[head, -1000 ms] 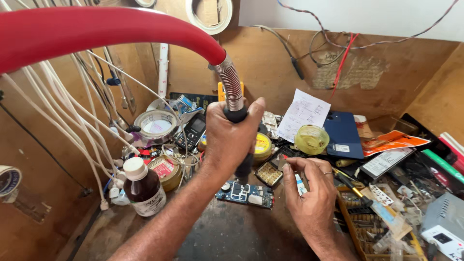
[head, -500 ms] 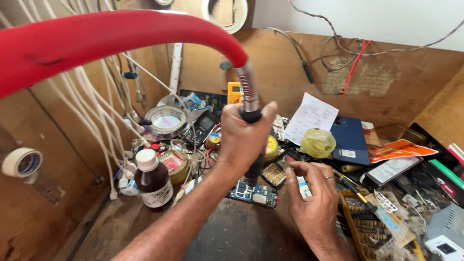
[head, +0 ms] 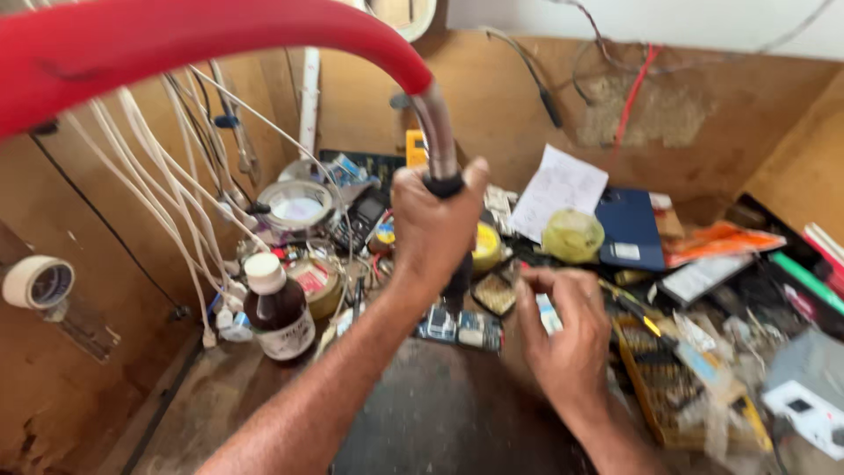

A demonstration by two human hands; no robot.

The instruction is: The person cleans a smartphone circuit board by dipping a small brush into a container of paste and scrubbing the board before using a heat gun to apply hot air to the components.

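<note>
The circuit board (head: 457, 328) lies flat on the bench, directly below your left hand (head: 435, 230) and just left of your right hand (head: 563, 339). Your left hand is clenched around the hot-air handle (head: 447, 189). Your right fingers pinch a small white part (head: 547, 313) beside the board.

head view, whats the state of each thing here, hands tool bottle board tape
left hand: closed around the black handle of the hot-air tool
hot-air tool: upright, nozzle down over the circuit board, red hose arching up and left
right hand: fingers pinched on a small part beside the board
circuit board: flat on the bench
brown bottle: upright, white cap on
tape roll: on the left wall
</note>
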